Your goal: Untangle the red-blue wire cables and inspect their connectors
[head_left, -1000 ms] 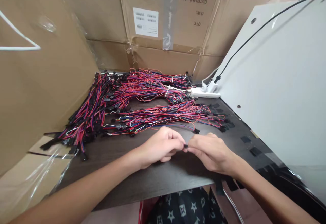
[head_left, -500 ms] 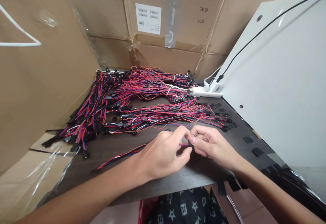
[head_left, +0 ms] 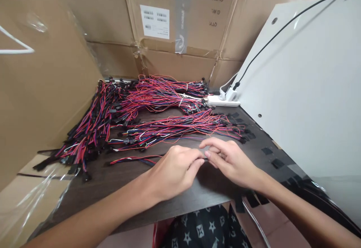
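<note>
Cardboard cartons (head_left: 180, 63) stand behind a dark wooden worktop (head_left: 186, 199), and a white panel (head_left: 284, 75) leans along its right side. A white power strip (head_left: 222, 100) lies at the foot of this panel, and a black cable (head_left: 282, 29) runs up across it. On the left side, clear plastic film (head_left: 36, 187) covers part of the cardboard. Small black tape pieces (head_left: 266, 151) are stuck on the right part of the worktop.

Many wire bundles (head_left: 166, 127) with red, blue and black wires lie in heavy heaps across the back of the worktop. The biggest change is one loose wire harness (head_left: 135, 160), which lies alone in front of the heaps. One second ago it was not visible there. Half a second ago it went on a slant toward the lower left, but now it lies flatter and nearer to the bundles.

Its far end goes into the left hand (head_left: 173, 176), whose left fingers (head_left: 194, 161) are closed around it. A small black connector (head_left: 205, 159) shows just between the two hands. The right hand (head_left: 229, 161) is close beside it, with its right fingers (head_left: 214, 143) curved and a little apart. I cannot tell if they grip the connector.
</note>
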`<move>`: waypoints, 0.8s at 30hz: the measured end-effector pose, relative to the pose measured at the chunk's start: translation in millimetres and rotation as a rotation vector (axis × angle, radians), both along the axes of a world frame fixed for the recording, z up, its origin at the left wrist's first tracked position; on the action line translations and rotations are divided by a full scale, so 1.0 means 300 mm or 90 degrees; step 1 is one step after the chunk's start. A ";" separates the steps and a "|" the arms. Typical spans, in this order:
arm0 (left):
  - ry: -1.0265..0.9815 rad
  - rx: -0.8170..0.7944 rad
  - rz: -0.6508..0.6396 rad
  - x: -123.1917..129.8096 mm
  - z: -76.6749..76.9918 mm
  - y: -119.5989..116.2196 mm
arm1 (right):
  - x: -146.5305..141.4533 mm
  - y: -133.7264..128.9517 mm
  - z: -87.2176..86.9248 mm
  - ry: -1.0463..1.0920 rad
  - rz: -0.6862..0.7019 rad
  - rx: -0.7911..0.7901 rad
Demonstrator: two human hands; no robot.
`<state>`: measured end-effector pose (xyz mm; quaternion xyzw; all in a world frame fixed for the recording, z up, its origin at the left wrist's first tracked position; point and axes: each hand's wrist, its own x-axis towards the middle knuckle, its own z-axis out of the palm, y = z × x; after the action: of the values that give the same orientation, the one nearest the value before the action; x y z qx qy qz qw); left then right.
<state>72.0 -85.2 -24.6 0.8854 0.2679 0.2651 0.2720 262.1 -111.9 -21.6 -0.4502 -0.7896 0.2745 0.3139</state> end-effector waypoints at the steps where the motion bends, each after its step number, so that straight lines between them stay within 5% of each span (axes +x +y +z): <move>1: 0.003 -0.071 0.017 0.003 0.009 0.003 | 0.005 -0.004 0.000 -0.020 0.023 0.043; 8: -0.054 -0.837 -0.023 0.002 0.053 0.027 | 0.023 -0.026 -0.024 -0.323 0.157 0.410; 11: -0.100 -0.970 -0.073 -0.008 0.052 0.030 | 0.021 -0.024 -0.028 -0.317 0.156 0.502; 17: -0.099 -0.944 -0.072 -0.010 0.050 0.031 | 0.024 -0.028 -0.030 -0.256 0.140 0.468; 24: -0.026 -0.451 0.025 0.021 0.032 0.002 | 0.000 -0.047 -0.032 -0.062 0.005 0.101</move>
<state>78.2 -84.5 -15.0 0.7253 0.3544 0.1788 0.5624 262.2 -125.9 -31.1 -0.4336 -0.8248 0.1902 0.3089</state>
